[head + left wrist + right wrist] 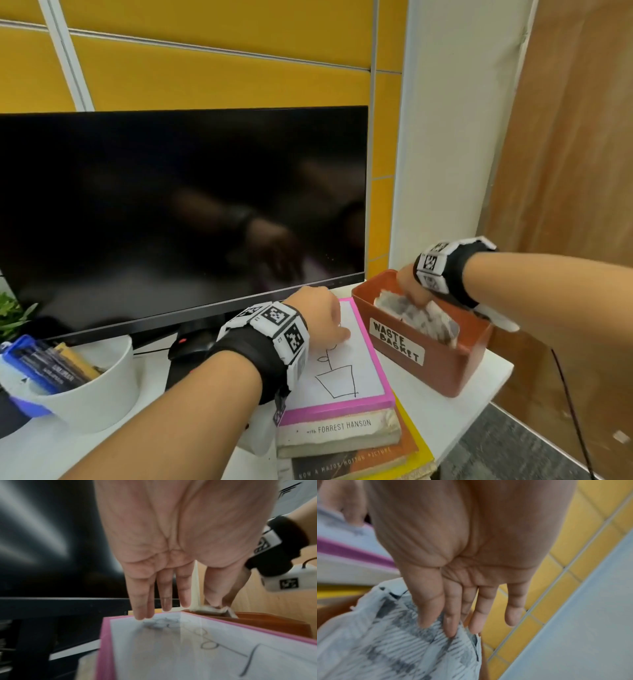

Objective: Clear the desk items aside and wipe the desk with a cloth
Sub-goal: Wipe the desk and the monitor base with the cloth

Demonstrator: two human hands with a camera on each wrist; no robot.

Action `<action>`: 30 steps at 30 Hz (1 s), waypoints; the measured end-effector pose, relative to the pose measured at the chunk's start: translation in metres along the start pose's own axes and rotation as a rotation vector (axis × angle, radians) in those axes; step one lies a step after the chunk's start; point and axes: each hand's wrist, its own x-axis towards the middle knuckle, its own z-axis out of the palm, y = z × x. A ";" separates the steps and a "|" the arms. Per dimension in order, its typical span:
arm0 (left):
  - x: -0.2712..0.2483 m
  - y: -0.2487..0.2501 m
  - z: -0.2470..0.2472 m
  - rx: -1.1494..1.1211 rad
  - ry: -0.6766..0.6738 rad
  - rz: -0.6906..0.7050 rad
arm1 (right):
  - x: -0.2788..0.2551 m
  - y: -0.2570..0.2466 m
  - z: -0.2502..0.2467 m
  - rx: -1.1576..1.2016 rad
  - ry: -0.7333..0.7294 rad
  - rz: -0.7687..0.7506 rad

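Note:
My left hand (327, 323) rests with straight fingers (142, 607) on a pink-framed white drawing board (352, 373) (188, 649) that tops a stack of books (339, 435). The right hand (409, 287) reaches into an orange box labelled WASTE BASKET (448, 373). Its straight fingers (452, 622) press on crumpled newspaper (424, 318) (388, 649) inside the box. Neither hand grips anything. No cloth is in view.
A large dark monitor (171, 205) stands behind the hands. Left of the books are a black mouse (191, 346), a white bowl (106, 387) holding pens, and a small plant (10, 315). The white desk's right edge (479, 411) runs just past the basket.

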 end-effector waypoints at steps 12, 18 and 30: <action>-0.103 -0.050 -0.018 0.054 -0.009 -0.217 | -0.164 -0.032 -0.083 0.504 0.726 -0.093; -0.183 -0.101 -0.007 0.193 -0.128 -0.384 | -0.205 -0.143 -0.093 0.794 0.770 -0.286; -0.292 -0.166 0.056 0.067 -0.279 -0.574 | -0.113 -0.303 -0.011 0.656 0.338 -0.179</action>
